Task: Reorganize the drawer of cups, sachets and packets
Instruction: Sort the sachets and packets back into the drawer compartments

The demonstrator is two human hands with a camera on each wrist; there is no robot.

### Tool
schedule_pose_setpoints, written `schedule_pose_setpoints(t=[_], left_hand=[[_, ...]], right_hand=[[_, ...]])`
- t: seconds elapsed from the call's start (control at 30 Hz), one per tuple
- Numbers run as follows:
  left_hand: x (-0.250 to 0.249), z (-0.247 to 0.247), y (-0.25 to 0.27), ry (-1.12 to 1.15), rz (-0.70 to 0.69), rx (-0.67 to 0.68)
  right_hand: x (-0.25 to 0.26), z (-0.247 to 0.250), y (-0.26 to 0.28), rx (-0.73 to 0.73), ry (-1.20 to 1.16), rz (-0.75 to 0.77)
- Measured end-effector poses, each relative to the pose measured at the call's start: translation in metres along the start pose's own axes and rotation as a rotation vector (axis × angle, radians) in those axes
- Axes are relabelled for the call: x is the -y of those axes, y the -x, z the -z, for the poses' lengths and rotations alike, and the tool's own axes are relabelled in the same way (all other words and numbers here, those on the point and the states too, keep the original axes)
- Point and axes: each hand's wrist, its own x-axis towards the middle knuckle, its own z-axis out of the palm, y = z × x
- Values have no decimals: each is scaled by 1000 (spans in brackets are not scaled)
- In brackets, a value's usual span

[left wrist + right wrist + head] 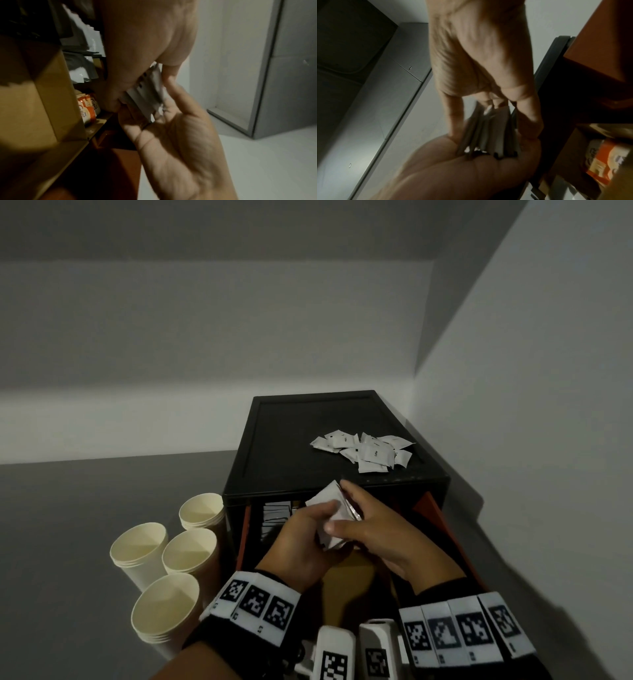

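Over the open orange drawer (442, 515) of the black drawer unit (308, 440), both hands hold one stack of white sachets (327, 498). My left hand (305, 529) curls its fingers over the stack from the left. My right hand (373, 529) pinches it from the right between thumb and forefinger. In the left wrist view the stack of sachets (147, 94) stands on edge between the two hands. The right wrist view shows the sachets (491, 132) fanned out against the right palm. A loose pile of sachets (363, 450) lies on the unit's top.
Several stacks of cream paper cups (185, 549) stand on the grey surface left of the unit. Inside the drawer are more white sachets (274, 515), a brown cardboard box (346, 577) and orange coffee packets (87, 108). Walls close in behind and to the right.
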Motion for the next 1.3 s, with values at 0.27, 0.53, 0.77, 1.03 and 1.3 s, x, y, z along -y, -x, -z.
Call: schedule_pose_setpoints(t=[0.27,0.53,0.77,1.03,1.3], left_hand=[[-19,-7,11,328,63,202],[-22,-19,14,131,184,182],[-21,-23,17,158,236,113],[-20,-30,16,33,252,17],[-22,-28,16,21,259,23]], right_hand=[[-1,6,2,76,-231,284],[2,-2,7,-56,-113,496],[-2,-4,5,-103,33,544],[-5,-6,2,-139,107,609],[-5,-6,0,-138,142,668]])
